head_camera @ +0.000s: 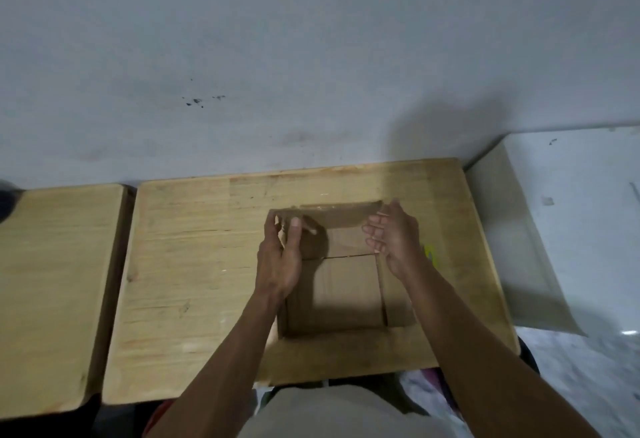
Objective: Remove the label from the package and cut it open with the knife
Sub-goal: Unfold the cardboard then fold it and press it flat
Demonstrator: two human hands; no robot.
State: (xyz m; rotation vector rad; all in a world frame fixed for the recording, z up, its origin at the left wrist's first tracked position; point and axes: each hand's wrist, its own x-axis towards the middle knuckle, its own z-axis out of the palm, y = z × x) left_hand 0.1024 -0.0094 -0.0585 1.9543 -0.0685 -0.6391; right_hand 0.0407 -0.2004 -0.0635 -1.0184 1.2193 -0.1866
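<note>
An open cardboard box sits mid-table, flaps raised. The left hand pinches the far-left flap in its grip; the right hand, fingers straight and released, rests against the right flap. Something yellow lies just right of it

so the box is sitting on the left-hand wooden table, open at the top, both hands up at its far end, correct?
Not quite. The head view shows the cardboard box on the middle wooden table, not the left-hand table. The rest holds: it is open at the top, with the left hand and the right hand at its far end.
</note>
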